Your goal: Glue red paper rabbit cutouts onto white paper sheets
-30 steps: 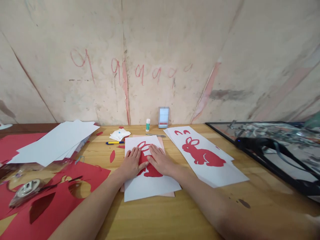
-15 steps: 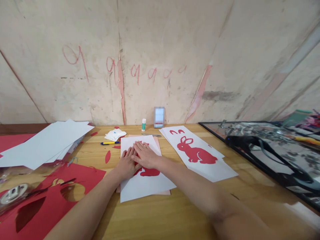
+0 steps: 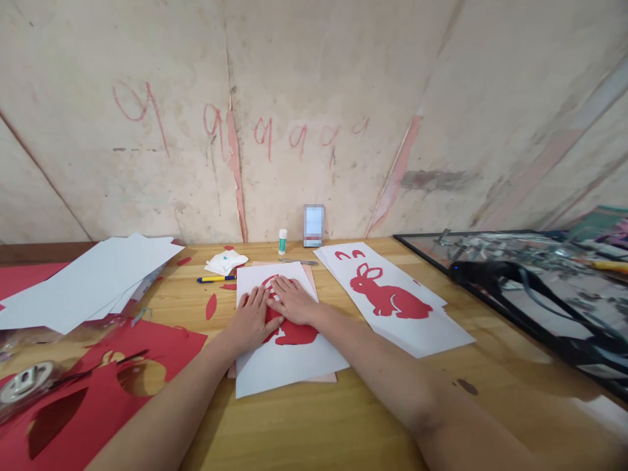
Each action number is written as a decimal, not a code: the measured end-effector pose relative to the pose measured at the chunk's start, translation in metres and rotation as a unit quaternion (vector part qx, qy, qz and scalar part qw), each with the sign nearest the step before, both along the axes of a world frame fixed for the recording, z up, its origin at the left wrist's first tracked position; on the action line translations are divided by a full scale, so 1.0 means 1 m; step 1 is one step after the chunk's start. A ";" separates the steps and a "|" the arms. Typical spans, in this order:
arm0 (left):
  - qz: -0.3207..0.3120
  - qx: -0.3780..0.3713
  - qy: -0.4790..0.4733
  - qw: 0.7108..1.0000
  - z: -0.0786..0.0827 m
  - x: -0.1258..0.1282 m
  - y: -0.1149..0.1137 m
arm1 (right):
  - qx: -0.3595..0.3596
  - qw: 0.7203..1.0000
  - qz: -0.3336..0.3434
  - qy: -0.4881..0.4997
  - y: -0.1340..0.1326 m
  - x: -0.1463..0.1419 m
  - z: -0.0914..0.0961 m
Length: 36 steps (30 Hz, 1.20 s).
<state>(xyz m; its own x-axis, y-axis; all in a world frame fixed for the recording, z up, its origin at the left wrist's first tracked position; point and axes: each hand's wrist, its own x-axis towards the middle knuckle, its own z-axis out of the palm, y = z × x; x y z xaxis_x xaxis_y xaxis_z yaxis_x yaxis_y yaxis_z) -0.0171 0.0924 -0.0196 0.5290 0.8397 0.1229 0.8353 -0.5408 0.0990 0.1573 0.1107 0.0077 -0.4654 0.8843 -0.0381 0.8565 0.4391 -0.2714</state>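
A red paper rabbit cut-out (image 3: pixel 293 333) lies on a white sheet (image 3: pixel 287 366) in front of me on the wooden table (image 3: pixel 343 418). My left hand (image 3: pixel 252 319) lies flat on the rabbit's left part, fingers stretched out. My right hand (image 3: pixel 293 299) presses flat on the rabbit's upper part, fingers stretched out and pointing left, just beside the left hand. Most of the rabbit's head is hidden under the hands.
A second white sheet with a red rabbit (image 3: pixel 387 299) lies to the right. A glue stick (image 3: pixel 282 241), scissors (image 3: pixel 299 261), a pen (image 3: pixel 216 279) and crumpled tissue (image 3: pixel 224 261) lie behind. White sheets (image 3: pixel 88 281) and cut red paper (image 3: pixel 98 399) lie left; a black-framed tray (image 3: pixel 530 288) right.
My right hand has slid up and left across the rabbit toward its head. The left hand stays flat on the paper. The view has shifted a little.
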 end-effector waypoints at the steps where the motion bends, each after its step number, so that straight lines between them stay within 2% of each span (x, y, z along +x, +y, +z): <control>1: 0.000 0.007 0.000 1.000 -0.002 0.000 0.001 | 0.003 1.000 -0.002 -0.001 0.001 0.001 0.000; 5: -0.001 0.025 0.000 1.000 -0.006 -0.001 0.002 | 0.012 1.000 -0.016 0.001 0.004 0.004 -0.003; 11: -0.006 0.026 -0.005 1.000 0.000 -0.001 -0.002 | -0.004 0.998 -0.060 0.009 0.014 0.012 -0.007; 16: -0.001 0.036 -0.010 0.999 0.000 0.000 -0.001 | -0.022 0.994 -0.107 0.021 0.002 0.016 0.009; 19: -0.003 0.037 -0.008 0.999 -0.004 -0.001 0.001 | -0.018 0.997 -0.066 0.026 -0.020 0.015 0.016; 23: -0.011 0.043 0.000 0.999 -0.008 -0.004 0.003 | -0.004 1.000 -0.005 0.012 -0.044 0.011 0.007; 28: -0.009 0.062 0.009 0.998 -0.006 -0.004 0.002 | 0.004 1.000 -0.002 0.000 -0.049 0.010 -0.005; 36: -0.014 0.041 0.036 0.998 0.003 -0.003 -0.002 | 0.019 1.000 0.010 0.007 -0.060 0.010 0.002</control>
<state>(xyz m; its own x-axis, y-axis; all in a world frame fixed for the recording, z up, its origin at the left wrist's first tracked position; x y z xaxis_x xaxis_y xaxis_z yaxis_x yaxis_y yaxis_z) -0.0196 0.0907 -0.0167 0.5612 0.8137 0.1511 0.8237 -0.5670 -0.0060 0.1675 0.0510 0.0093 -0.4840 0.8750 0.0023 0.8432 0.4671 -0.2661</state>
